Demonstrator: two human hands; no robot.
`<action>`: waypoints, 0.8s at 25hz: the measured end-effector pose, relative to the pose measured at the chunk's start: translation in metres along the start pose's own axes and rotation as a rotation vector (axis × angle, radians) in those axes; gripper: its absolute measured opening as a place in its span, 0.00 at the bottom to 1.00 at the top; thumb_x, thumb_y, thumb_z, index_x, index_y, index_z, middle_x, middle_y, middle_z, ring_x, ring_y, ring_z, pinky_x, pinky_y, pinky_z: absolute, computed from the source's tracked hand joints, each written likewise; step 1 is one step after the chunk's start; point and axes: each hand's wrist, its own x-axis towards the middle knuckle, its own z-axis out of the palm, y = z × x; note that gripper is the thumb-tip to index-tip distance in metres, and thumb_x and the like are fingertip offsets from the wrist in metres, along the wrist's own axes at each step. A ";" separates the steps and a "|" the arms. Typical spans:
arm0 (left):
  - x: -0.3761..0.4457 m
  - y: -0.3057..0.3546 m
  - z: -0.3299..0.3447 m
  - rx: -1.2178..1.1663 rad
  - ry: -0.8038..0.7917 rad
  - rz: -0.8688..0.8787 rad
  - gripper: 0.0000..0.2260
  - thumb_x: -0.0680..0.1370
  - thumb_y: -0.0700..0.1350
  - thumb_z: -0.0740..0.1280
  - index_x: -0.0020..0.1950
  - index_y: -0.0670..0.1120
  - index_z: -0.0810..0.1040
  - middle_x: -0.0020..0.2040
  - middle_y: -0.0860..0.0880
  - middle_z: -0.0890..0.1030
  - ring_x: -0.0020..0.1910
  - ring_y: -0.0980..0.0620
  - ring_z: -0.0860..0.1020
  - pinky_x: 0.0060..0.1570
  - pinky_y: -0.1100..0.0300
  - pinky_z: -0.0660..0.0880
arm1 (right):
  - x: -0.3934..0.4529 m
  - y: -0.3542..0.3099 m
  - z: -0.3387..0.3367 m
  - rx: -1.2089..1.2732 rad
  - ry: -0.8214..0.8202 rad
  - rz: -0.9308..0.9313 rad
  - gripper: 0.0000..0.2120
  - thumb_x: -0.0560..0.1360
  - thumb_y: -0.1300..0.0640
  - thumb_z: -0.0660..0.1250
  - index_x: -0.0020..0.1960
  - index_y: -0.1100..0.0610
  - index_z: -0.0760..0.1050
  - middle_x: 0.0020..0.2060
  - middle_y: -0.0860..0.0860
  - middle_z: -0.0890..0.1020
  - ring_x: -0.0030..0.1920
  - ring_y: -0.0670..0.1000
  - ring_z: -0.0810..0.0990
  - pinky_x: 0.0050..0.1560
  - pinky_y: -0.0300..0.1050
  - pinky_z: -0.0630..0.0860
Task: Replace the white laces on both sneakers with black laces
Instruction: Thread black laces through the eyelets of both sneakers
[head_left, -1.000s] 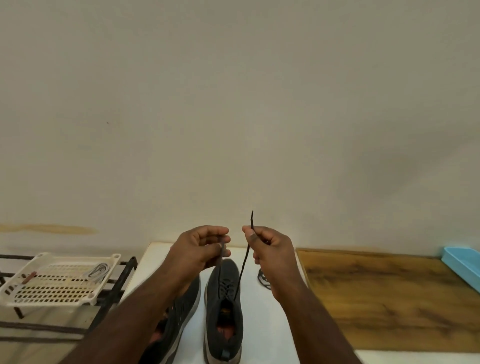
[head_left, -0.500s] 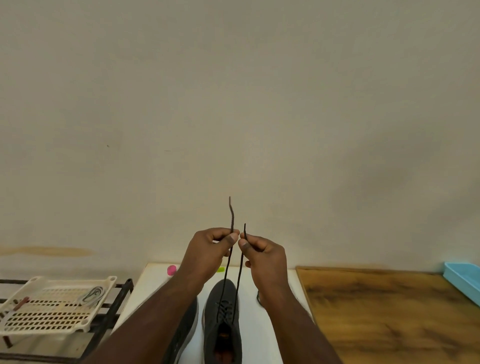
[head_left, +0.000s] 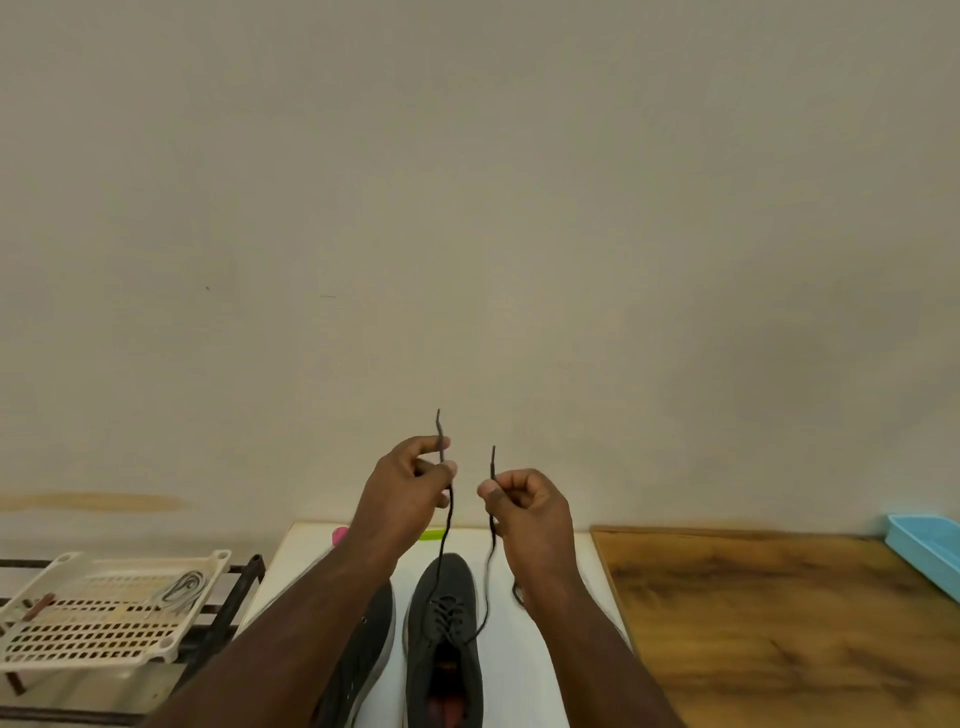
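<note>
Left hand (head_left: 410, 486) raised above the table, thumb and forefinger pinching one end of the black lace (head_left: 448, 525), tip sticking up past the fingers; right hand (head_left: 524, 506) just beside it and a little lower, fingers curled, pinching the other lace end, tip also poking up; the two hands apart, not touching; both strands drop from the hands to the grey sneaker (head_left: 444, 634) below and between the wrists, toe pointing away, black lace already crossed through its eyelets; right strand hangs slack and curves in to the top eyelet; second sneaker (head_left: 363, 649) under the left forearm, mostly hidden, lacing cannot tell; both shoes stand on the white table (head_left: 524, 675); pink object (head_left: 340, 533) and green object (head_left: 431, 534) at the far table edge behind the left hand, partly hidden; wooden surface (head_left: 769, 613) to the right of the right arm, blue tray (head_left: 924, 551) at its far right edge; cream perforated tray (head_left: 104, 618) well left of the left arm on a dark rack (head_left: 234, 597), light laces (head_left: 182, 590) lying in it.
</note>
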 end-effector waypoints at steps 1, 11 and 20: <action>-0.001 -0.008 -0.002 0.010 0.013 -0.049 0.08 0.80 0.44 0.66 0.56 0.57 0.77 0.40 0.50 0.83 0.33 0.58 0.81 0.33 0.63 0.73 | -0.002 0.009 -0.004 -0.049 -0.003 0.040 0.04 0.77 0.52 0.72 0.44 0.49 0.79 0.39 0.43 0.84 0.41 0.44 0.82 0.45 0.43 0.80; -0.055 -0.137 0.017 0.050 -0.086 -0.493 0.05 0.81 0.46 0.66 0.48 0.49 0.81 0.36 0.48 0.84 0.33 0.53 0.81 0.33 0.60 0.77 | -0.048 0.126 -0.006 -0.387 -0.157 0.402 0.06 0.78 0.52 0.69 0.44 0.53 0.76 0.40 0.47 0.82 0.44 0.49 0.81 0.43 0.44 0.80; -0.045 -0.193 0.021 0.627 -0.140 -0.280 0.16 0.80 0.44 0.64 0.68 0.49 0.76 0.62 0.48 0.79 0.63 0.48 0.75 0.63 0.56 0.69 | -0.031 0.168 -0.004 -0.582 -0.212 0.327 0.04 0.77 0.55 0.69 0.48 0.51 0.83 0.44 0.41 0.82 0.47 0.42 0.79 0.49 0.36 0.74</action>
